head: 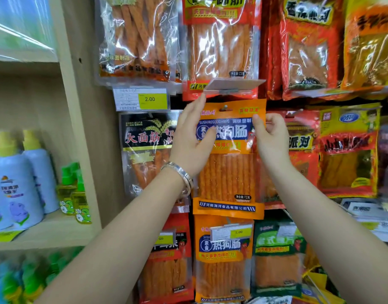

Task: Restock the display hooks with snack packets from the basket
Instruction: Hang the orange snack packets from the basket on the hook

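My left hand point(192, 139) holds the left edge of the orange packet point(228, 174), thumb on its front. My right hand point(271, 137) pinches the right edge. The packet is upright in the middle of the frame, just under a grey tag point(233, 85).

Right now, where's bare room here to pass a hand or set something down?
Free: the bare wooden panel between the spray bottles and the black packet, and the shelf strip before those bottles. Crowded: packets overlap round the orange packet in the left hand and right hand.
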### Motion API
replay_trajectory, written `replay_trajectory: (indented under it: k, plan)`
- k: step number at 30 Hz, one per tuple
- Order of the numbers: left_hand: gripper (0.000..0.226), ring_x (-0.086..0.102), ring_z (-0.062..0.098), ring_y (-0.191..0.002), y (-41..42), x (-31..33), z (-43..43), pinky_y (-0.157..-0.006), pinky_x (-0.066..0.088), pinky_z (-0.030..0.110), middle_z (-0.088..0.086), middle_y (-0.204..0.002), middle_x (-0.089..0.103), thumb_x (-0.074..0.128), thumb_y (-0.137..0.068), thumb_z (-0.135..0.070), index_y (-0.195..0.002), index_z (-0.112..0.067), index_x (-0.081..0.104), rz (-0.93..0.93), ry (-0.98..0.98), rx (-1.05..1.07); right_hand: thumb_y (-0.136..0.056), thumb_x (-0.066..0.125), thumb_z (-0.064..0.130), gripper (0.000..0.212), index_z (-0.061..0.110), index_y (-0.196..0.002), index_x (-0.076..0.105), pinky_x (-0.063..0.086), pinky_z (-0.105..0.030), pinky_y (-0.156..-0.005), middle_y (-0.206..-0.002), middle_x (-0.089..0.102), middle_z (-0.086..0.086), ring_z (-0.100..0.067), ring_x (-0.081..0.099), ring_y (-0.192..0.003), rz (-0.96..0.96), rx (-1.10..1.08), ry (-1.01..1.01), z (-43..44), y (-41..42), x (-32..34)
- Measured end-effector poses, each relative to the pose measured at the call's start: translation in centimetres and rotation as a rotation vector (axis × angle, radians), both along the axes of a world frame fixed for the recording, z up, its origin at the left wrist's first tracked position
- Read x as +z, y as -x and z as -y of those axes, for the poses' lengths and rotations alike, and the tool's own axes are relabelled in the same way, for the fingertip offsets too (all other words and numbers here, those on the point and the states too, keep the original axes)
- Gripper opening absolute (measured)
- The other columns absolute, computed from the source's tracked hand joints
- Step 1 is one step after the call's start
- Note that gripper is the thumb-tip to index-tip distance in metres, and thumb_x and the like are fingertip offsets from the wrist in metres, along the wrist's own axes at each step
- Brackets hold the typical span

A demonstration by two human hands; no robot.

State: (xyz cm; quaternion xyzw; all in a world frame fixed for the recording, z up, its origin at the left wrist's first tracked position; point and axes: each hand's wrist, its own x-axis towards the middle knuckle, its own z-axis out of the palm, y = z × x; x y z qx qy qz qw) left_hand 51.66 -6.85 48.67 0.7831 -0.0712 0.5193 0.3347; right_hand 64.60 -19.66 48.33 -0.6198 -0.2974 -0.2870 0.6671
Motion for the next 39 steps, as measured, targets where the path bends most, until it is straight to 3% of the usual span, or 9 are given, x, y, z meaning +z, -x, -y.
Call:
replay_trajectory:
  k: [4, 7, 10, 15, 19, 22, 28, 33, 39]
  plan:
    - [0.063, 0.014, -0.008, -0.135, -1.4, -4.9, -0.7, -0.115, 0.019, 0.029, -0.014, -0.151, 0.022, 0.052, -0.091, -0.022, -0.146, -0.033, 0.023, -0.154, -0.054, 0.058, -0.09, 0.063, 0.023, 0.036, 0.016, -0.119, 0.042, 0.044, -0.013, -0.073, -0.103, 0.052, 0.004, 0.007, 0.052, -0.083, 0.135, -0.06, -0.057, 0.2, 0.3, -2.6]
    - [0.07, 0.0, -0.011, -0.134, -2.5, -9.0, -1.2, -0.113, 0.008, 0.024, -0.017, -0.155, 0.005, 0.052, -0.09, -0.028, -0.148, -0.033, 0.013, -0.282, -0.164, 0.127, -0.088, 0.06, 0.018, 0.047, 0.004, -0.13, 0.044, 0.037, -0.033, -0.1, -0.129, 0.048, -0.016, -0.023, 0.046, -0.119, 0.507, -0.392, 0.181, 0.5, -0.3, -5.6]
    - [0.077, -0.016, -0.001, -0.137, -3.8, -11.7, -1.8, -0.114, 0.009, 0.032, -0.015, -0.152, -0.021, 0.05, -0.09, -0.031, -0.15, -0.028, 0.002, -0.406, -0.264, 0.233, -0.09, 0.054, 0.022, 0.047, 0.011, -0.135, 0.047, 0.03, -0.046, -0.109, -0.144, 0.043, -0.016, -0.032, 0.035, -0.135, 0.737, -0.517, 0.56, 0.2, -1.4, -7.7]
    - [0.084, -0.028, 0.007, -0.134, -6.3, -12.2, -2.8, -0.115, 0.013, 0.04, -0.014, -0.136, -0.045, 0.05, -0.09, -0.033, -0.149, -0.022, -0.01, -0.558, -0.259, 0.324, -0.091, 0.054, 0.02, 0.05, 0.012, -0.14, 0.045, 0.02, -0.044, -0.113, -0.152, 0.033, -0.013, -0.029, 0.033, -0.139, 0.658, -0.586, 0.835, -1.6, -3.7, -8.0]
    - [0.088, -0.019, 0.018, -0.143, -8.9, -11.1, -4.3, -0.113, 0.018, 0.046, -0.007, -0.147, -0.037, 0.052, -0.088, -0.037, -0.149, -0.018, -0.009, -0.679, -0.221, 0.351, -0.085, 0.055, 0.015, 0.055, 0.013, -0.14, 0.045, 0.019, -0.05, -0.114, -0.15, 0.036, -0.013, -0.027, 0.038, -0.137, 0.594, -0.661, 0.996, -4.0, -5.4, -6.6]
    - [0.09, -0.017, 0.021, -0.143, -10.9, -10.1, -5.4, -0.115, 0.018, 0.046, 0.001, -0.153, -0.03, 0.054, -0.087, -0.034, -0.149, -0.015, -0.007, -0.745, -0.211, 0.378, -0.09, 0.043, 0.019, 0.063, 0.017, -0.15, 0.023, 0.001, -0.046, -0.117, -0.159, 0.013, -0.011, -0.025, 0.017, -0.146, 0.502, -0.653, 1.214, -5.9, -6.8, -5.5]
    - [0.085, -0.005, 0.026, -0.145, -13.2, -9.1, -6.5, -0.116, 0.011, 0.036, 0.008, -0.156, -0.018, 0.055, -0.088, -0.031, -0.149, -0.009, 0.0, -0.922, -0.139, 0.41, -0.09, 0.047, 0.02, 0.074, 0.02, -0.152, 0.006, 0.011, -0.04, -0.116, -0.16, 0.006, -0.006, -0.022, 0.005, -0.147, 0.348, -0.579, 1.515, -7.6, -8.5, -4.1]
    - [0.074, 0.01, 0.028, -0.144, -12.3, -9.3, -5.4, -0.115, 0.016, 0.032, 0.011, -0.158, -0.003, 0.05, -0.091, -0.024, -0.15, -0.009, 0.006, -0.872, -0.069, 0.29, -0.09, 0.042, 0.007, 0.064, 0.016, -0.15, 0.022, 0.029, -0.04, -0.111, -0.155, 0.026, -0.009, -0.025, 0.022, -0.143, 0.312, -0.33, 1.266, -6.3, -6.2, -4.6]
    - [0.053, 0.042, 0.028, -0.129, -5.4, -10.9, -1.4, -0.104, 0.021, 0.017, 0.021, -0.139, 0.042, 0.052, -0.087, 0.001, -0.138, 0.0, 0.039, -0.598, -0.079, 0.078, -0.089, 0.051, 0.011, 0.038, 0.015, -0.127, 0.052, 0.047, -0.037, -0.087, -0.117, 0.058, -0.007, -0.026, 0.059, -0.1, 0.146, -0.076, 0.776, -1.8, -0.8, -7.6]
